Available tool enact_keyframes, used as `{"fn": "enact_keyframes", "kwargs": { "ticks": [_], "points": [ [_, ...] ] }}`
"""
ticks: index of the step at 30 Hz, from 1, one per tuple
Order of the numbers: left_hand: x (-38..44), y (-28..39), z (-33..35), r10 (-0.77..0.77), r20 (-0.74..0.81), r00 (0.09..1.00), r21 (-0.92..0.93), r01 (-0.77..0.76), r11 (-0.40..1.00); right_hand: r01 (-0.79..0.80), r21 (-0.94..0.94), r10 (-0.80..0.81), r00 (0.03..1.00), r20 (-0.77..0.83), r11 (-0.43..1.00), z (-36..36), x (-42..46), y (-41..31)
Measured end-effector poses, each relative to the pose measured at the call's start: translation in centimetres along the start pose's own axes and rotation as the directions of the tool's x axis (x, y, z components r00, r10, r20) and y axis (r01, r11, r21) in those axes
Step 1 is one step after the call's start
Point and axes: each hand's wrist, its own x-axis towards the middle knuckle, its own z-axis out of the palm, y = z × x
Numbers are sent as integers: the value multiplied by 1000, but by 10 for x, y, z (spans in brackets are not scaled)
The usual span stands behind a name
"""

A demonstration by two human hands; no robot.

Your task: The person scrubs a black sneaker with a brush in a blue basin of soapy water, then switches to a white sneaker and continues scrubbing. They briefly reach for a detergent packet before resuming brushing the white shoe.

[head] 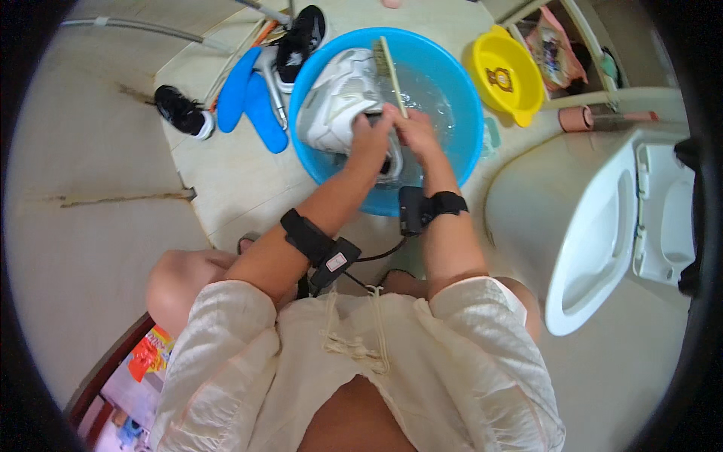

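Observation:
A round blue plastic basin holds water and white sneakers. My left hand grips the opening of a shoe in the basin, its fingers around the dark collar. In my right hand is the handle of a scrubbing brush, whose bristles point to the left, beside the white shoe upper. The fingertips of both hands come close together over the shoe, and whether they touch is blurred.
Left of the basin lie blue insoles, a shower head and black sneakers. A yellow basin stands to the right, near an open shelf. The toilet is close on my right, a wall on my left.

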Motion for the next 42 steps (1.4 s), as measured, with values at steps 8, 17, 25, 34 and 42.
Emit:
{"fn": "enact_keyframes", "kwargs": {
  "ticks": [8,17,25,34,42],
  "points": [
    [49,-1,-3,-231,-1,973,-317,218,923,110,-63,-115,991,-71,992,1,-8,-9],
    [-2,6,8,-135,116,984,-75,144,987,90,-314,-182,944,-277,945,1,31,82],
    [13,18,-8,36,75,997,69,-41,997,-16,-453,-73,981,-178,892,3,65,37],
    [20,77,-25,96,91,991,311,-120,943,241,-854,209,906,368,461,-53,149,67],
    [15,133,-130,-45,-91,995,628,92,773,463,-879,191,858,477,114,-1,133,-34]
  ]
}}
